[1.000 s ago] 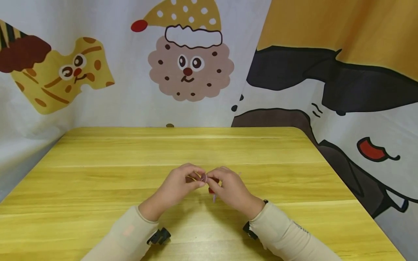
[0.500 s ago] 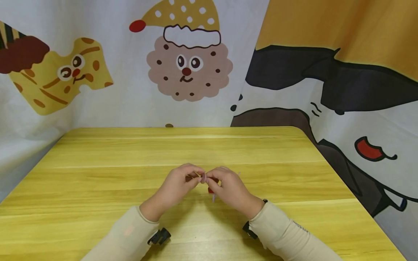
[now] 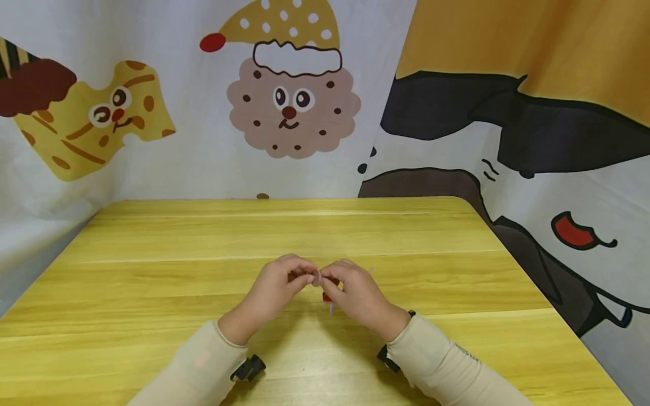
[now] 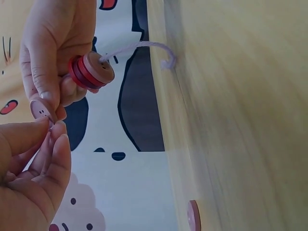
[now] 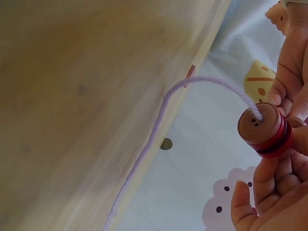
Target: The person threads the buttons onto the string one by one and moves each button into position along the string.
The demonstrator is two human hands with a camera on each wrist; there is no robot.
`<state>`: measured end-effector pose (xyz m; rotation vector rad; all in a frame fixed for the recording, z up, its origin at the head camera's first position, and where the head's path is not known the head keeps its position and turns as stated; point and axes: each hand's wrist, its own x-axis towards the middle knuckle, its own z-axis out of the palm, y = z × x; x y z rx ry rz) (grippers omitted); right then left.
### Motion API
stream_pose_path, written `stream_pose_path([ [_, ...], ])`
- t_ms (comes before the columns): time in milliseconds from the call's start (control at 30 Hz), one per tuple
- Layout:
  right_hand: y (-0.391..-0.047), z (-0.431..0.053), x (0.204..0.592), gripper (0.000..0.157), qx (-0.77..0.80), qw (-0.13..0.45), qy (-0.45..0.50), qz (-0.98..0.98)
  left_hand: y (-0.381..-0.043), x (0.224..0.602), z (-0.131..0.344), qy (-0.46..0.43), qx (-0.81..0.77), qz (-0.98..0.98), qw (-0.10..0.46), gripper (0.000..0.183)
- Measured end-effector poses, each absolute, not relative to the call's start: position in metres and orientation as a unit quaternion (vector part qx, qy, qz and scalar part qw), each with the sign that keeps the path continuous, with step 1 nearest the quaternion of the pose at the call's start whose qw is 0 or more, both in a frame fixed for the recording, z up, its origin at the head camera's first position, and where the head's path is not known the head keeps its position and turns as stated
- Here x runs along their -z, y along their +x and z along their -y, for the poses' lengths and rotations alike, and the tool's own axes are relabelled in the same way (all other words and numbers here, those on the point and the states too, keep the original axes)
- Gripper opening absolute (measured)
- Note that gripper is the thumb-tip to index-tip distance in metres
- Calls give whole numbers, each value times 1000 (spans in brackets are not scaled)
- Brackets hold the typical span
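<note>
A small pink button [image 4: 39, 109] sits where both hands' fingertips meet, above the table. Thumb and finger of my left hand [image 3: 269, 290] pinch its edge. My right hand [image 3: 363, 293] has its fingertips behind that button and holds a stack of red and pink buttons [image 5: 264, 127] in its curled fingers. Lavender yarn [image 5: 161, 113] comes out of a hole in the stack's end button and trails down to the table. In the head view the right hand mostly covers the stack. How the yarn runs between stack and single button is hidden by fingers.
One more pink button [image 4: 193, 215] is seen edge-on by the wooden table [image 3: 203, 237] in the left wrist view. A printed cartoon curtain [image 3: 188, 101] hangs behind the table's far edge. Both wrists wear black camera mounts [image 3: 249, 368].
The button between the fingertips has turned slightly, and my left thumb has shifted a little up and back along its edge. My right hand stays almost still.
</note>
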<state>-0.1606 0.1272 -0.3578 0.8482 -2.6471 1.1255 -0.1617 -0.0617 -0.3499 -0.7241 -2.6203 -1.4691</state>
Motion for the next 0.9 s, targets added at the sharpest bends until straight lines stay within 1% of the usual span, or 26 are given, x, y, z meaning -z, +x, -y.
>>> stream_pose_path([
  [167,-160,-128,359,8,-375,69,282,880,-161,349,60,-203,477,855,20,9],
  [300,-161,-128,359,9,-373,75,283,880,-161,349,59,-190,470,862,17,1],
  [400,-161,-128,360,9,-371,79,283,881,-161,349,59,-194,465,864,17,5],
  [600,-161,-128,360,8,-364,80,280,885,-160,348,60,-206,459,864,14,3],
  [767,-161,-129,360,9,-365,72,279,885,-160,348,60,-213,462,861,6,4],
  [900,-162,-129,359,10,-367,66,282,884,-161,349,60,-220,462,859,12,5],
])
